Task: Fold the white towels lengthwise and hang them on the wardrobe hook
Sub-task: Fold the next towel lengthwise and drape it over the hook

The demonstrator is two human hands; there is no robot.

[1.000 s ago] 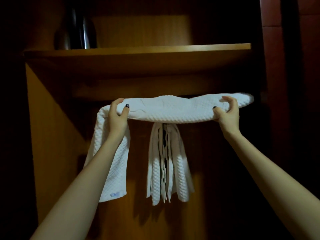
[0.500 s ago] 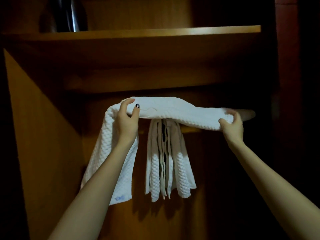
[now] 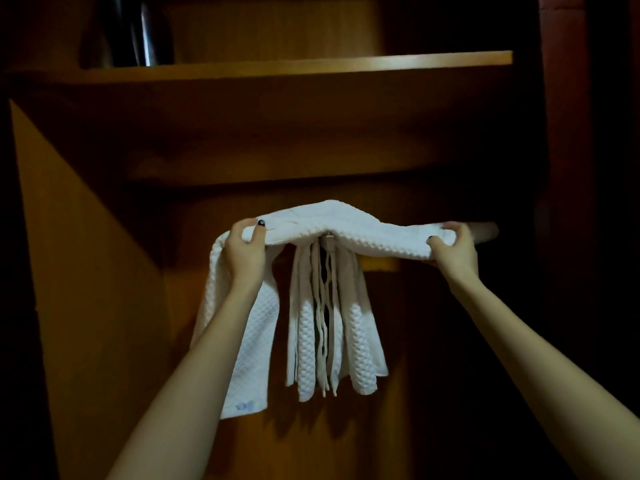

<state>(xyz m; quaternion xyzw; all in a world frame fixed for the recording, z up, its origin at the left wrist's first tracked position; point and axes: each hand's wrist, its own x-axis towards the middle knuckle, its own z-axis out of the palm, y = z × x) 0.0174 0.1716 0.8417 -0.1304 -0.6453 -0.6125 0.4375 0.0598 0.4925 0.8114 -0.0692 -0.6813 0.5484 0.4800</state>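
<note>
The left hand (image 3: 247, 251) and right hand (image 3: 455, 249) were kept gripped on the folded white towel (image 3: 346, 225), which had been lowered from a second before until its middle was laid over the wardrobe hook (image 3: 328, 240), above the hung towels (image 3: 304, 341).

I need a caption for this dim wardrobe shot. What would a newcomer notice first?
A white towel stretches across mid-frame, with the left hand and right hand gripping it near either end and its left end drooping past the forearm. Just below its middle, a bunch of hung towels dangles against the wardrobe's back. Up top, a lit shelf carries a dark shiny vessel at its left.
</note>
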